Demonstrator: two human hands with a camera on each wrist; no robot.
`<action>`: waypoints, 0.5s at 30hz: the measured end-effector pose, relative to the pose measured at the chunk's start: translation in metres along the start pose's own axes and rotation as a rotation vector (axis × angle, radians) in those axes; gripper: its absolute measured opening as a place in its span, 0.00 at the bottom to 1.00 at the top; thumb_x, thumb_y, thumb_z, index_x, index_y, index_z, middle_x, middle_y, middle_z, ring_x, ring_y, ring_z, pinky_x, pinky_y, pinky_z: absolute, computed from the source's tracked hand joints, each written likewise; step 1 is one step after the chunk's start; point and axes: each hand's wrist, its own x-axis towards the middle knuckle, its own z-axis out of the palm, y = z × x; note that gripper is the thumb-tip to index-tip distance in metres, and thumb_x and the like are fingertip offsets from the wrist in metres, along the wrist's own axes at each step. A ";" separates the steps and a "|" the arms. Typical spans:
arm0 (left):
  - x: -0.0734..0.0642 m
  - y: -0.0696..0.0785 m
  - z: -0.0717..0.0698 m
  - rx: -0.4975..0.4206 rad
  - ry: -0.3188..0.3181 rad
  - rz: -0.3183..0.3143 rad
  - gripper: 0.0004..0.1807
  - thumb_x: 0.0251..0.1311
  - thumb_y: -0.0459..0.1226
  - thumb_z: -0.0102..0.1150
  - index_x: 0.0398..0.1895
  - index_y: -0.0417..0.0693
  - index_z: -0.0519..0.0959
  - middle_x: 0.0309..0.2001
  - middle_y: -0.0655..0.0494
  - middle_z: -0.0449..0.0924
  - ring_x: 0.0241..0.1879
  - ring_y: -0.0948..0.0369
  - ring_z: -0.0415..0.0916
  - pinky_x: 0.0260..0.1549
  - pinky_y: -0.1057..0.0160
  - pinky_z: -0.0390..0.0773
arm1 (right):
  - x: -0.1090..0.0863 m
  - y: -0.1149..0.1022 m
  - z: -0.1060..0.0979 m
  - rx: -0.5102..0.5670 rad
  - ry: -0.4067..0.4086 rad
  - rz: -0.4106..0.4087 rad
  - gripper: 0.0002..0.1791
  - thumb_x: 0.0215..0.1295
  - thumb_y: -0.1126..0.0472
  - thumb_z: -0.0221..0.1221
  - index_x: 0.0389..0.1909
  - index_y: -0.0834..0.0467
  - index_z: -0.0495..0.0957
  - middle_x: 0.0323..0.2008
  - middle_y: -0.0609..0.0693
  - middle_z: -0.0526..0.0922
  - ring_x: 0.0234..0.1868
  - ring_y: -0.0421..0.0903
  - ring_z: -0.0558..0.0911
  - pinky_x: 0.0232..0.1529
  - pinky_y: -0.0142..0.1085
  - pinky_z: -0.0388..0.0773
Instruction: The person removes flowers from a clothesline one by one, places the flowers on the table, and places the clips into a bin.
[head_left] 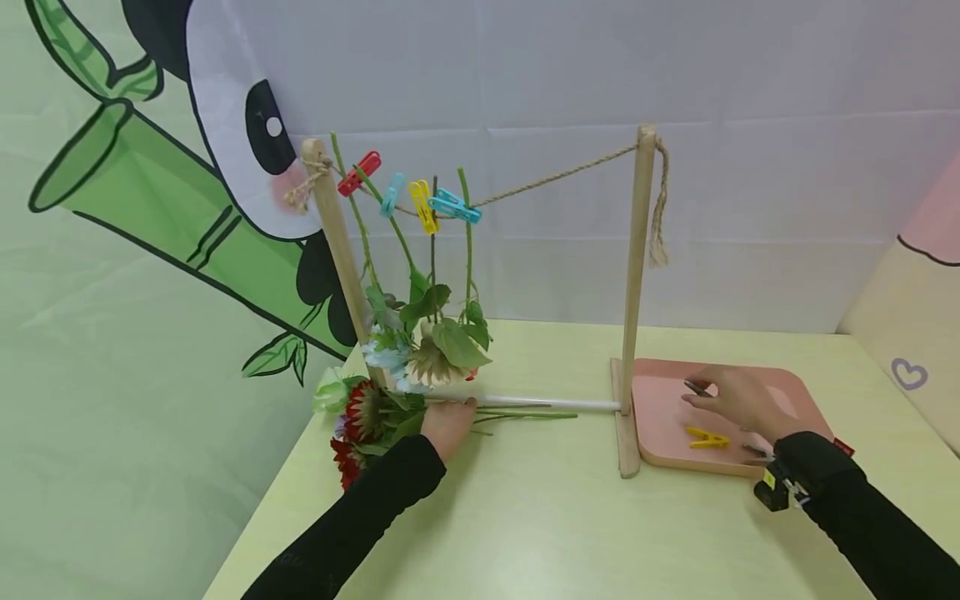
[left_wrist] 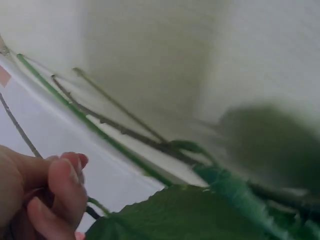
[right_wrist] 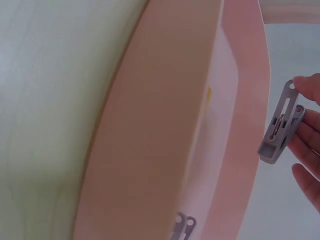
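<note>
My left hand (head_left: 448, 427) pinches a thin dark flower stem (left_wrist: 22, 132) just in front of the white crossbar, beside a pile of artificial flowers (head_left: 363, 412) on the table. Green leaves (left_wrist: 175, 215) and other stems lie close to its fingers in the left wrist view. Over the pink tray (head_left: 667, 454), my right hand (head_left: 738, 404) holds a grey clothespin (right_wrist: 281, 125) between thumb and fingers. A yellow clothespin (head_left: 707, 438) and a grey clothespin (right_wrist: 182, 227) lie in the tray, the grey one partly hidden by the tray's wall in the right wrist view.
A twine line (head_left: 558, 176) runs between two wooden posts (head_left: 637, 267). Red, blue and yellow clothespins (head_left: 423, 207) hold several flowers upside down at its left part. A white crossbar (head_left: 540, 402) joins the posts low down. Behind hangs a printed cloth (head_left: 525, 75).
</note>
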 end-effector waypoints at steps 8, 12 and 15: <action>0.005 0.001 -0.035 -0.007 -0.138 0.000 0.07 0.50 0.30 0.63 0.32 0.49 0.79 0.08 0.61 0.49 0.09 0.67 0.43 0.14 0.69 0.42 | 0.004 0.003 0.008 -0.043 0.010 -0.008 0.17 0.55 0.56 0.64 0.42 0.63 0.81 0.34 0.53 0.83 0.35 0.49 0.79 0.39 0.48 0.77; 0.003 0.004 -0.026 -0.029 -0.159 -0.014 0.09 0.51 0.30 0.62 0.35 0.49 0.80 0.08 0.60 0.52 0.10 0.67 0.42 0.14 0.68 0.43 | 0.006 0.002 0.011 -0.040 -0.015 0.012 0.17 0.55 0.57 0.64 0.41 0.64 0.81 0.33 0.53 0.83 0.33 0.49 0.78 0.39 0.47 0.77; -0.004 0.001 0.017 -0.031 -0.112 -0.007 0.09 0.57 0.30 0.57 0.40 0.50 0.79 0.08 0.59 0.59 0.08 0.65 0.49 0.12 0.66 0.47 | 0.007 0.002 0.013 -0.038 -0.056 0.040 0.17 0.55 0.56 0.64 0.41 0.64 0.81 0.32 0.52 0.82 0.31 0.46 0.76 0.36 0.43 0.77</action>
